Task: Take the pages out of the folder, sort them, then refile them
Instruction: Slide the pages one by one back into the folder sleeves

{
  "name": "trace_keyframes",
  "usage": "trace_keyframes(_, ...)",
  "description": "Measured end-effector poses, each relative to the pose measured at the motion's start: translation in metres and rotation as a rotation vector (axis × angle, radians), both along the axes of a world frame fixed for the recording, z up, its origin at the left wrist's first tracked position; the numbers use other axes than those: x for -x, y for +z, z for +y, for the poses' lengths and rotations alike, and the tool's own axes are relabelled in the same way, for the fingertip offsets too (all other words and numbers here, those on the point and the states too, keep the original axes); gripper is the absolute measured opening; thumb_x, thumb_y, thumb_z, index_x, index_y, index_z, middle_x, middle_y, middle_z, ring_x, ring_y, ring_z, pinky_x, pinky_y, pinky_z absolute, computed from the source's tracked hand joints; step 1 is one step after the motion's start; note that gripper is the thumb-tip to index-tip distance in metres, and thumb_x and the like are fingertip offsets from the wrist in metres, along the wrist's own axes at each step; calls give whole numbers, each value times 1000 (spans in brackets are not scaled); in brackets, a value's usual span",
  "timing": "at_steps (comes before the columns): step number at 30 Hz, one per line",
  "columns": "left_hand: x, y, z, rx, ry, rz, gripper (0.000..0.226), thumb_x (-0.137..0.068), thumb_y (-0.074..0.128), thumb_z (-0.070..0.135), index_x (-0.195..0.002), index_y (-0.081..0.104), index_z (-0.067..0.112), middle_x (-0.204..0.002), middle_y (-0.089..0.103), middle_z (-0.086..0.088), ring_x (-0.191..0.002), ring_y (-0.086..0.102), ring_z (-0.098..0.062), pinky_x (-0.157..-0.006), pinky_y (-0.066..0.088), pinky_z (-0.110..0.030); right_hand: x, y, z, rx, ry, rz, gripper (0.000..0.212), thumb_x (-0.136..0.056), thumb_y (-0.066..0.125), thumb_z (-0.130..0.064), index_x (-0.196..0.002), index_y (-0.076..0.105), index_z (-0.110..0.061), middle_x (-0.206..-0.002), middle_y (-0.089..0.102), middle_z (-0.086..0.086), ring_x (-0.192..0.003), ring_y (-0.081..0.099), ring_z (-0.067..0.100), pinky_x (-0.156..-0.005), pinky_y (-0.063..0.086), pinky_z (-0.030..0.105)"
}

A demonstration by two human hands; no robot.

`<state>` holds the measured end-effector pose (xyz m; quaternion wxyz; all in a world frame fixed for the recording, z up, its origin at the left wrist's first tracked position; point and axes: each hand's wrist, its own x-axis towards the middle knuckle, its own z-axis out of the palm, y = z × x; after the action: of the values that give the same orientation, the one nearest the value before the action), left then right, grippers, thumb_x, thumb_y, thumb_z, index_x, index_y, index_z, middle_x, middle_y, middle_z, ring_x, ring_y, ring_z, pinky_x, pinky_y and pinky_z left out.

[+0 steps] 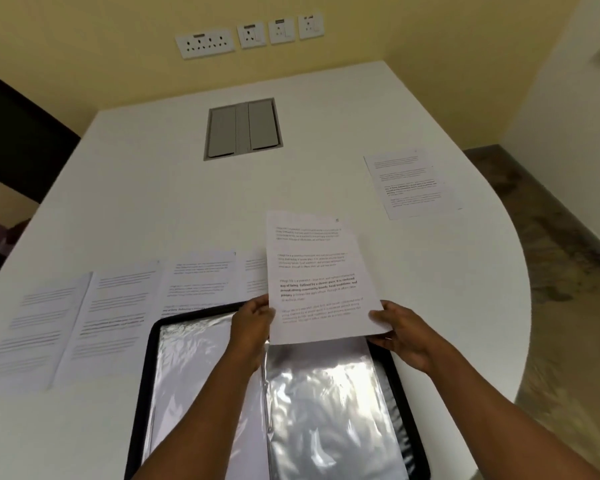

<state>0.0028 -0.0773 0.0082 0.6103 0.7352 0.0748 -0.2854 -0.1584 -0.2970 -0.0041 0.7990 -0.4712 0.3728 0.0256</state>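
Note:
An open black folder with shiny clear plastic sleeves lies at the table's near edge. Above its right sleeve I hold a printed page upright. My left hand pinches its lower left edge and my right hand pinches its lower right corner. Several printed pages lie side by side in a row on the table left of and behind the folder. One more page lies apart at the far right.
The white table has a rounded right edge and a grey cable hatch in its middle. A dark chair stands at the left. Wall sockets sit on the yellow wall behind.

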Motion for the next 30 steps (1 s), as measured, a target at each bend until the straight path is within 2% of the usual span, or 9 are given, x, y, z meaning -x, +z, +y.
trace_keyframes(5,40,-4,28,-27,-34,10,27,-92,55,-1,-104,66,21,-102,72,-3,-96,68,-21,-89,56,-41,17,-1,9,13,24,18,36,-94,63,-28,-122,61,-6,-115,70,15,-111,65,34,-102,47,48)
trace_keyframes(9,65,-5,42,-32,-107,-1,27,-93,54,-1,-99,66,23,-98,73,-2,-91,69,-21,-74,57,-33,22,0,15,73,-15,60,29,-93,65,-20,-115,63,-1,-107,73,16,-100,69,34,-93,53,50)
trace_keyframes(14,72,-13,47,-95,-139,-30,17,-92,57,4,-102,67,13,-94,73,-7,-77,69,-17,-64,53,-25,28,0,8,304,-62,134,14,-91,68,-20,-102,71,-11,-99,75,9,-96,70,31,-91,54,52)
trace_keyframes(16,69,-22,48,-254,-189,-142,18,-91,59,13,-107,67,14,-101,71,-3,-84,67,-15,-73,52,-23,32,4,4,389,-117,146,11,-91,67,-21,-100,70,-14,-99,73,7,-94,69,29,-89,55,49)
trace_keyframes(19,55,-30,42,-497,-361,-372,30,-93,58,22,-122,62,17,-122,65,-2,-111,60,-18,-94,45,-26,38,14,-8,479,-198,132,16,-92,66,-21,-107,68,-14,-100,71,4,-92,67,26,-88,55,47)
trace_keyframes(21,44,-36,31,-626,-513,-450,40,-94,55,27,-133,55,18,-135,57,-3,-123,53,-21,-102,40,-29,40,22,-16,517,-248,114,21,-92,66,-21,-112,67,-12,-100,70,4,-90,67,24,-87,55,43)
trace_keyframes(23,35,-42,22,-719,-626,-473,43,-94,50,31,-136,50,21,-140,52,-2,-127,50,-24,-105,39,-34,42,27,-22,521,-310,100,20,-93,65,-20,-111,67,-12,-101,70,5,-90,66,25,-88,54,44)
trace_keyframes(26,19,-52,5,-768,-729,-560,43,-92,44,33,-134,48,24,-138,53,1,-122,53,-23,-100,44,-38,43,35,-34,507,-407,72,9,-93,64,-20,-101,67,-16,-104,70,8,-93,66,27,-92,53,47)
trace_keyframes(30,-3,-68,-15,-852,-883,-776,48,-98,43,30,-144,37,17,-155,32,-3,-139,35,-19,-110,32,-34,37,40,-44,441,-520,52,9,-93,64,-20,-102,68,-19,-107,71,6,-98,66,28,-92,53,48)
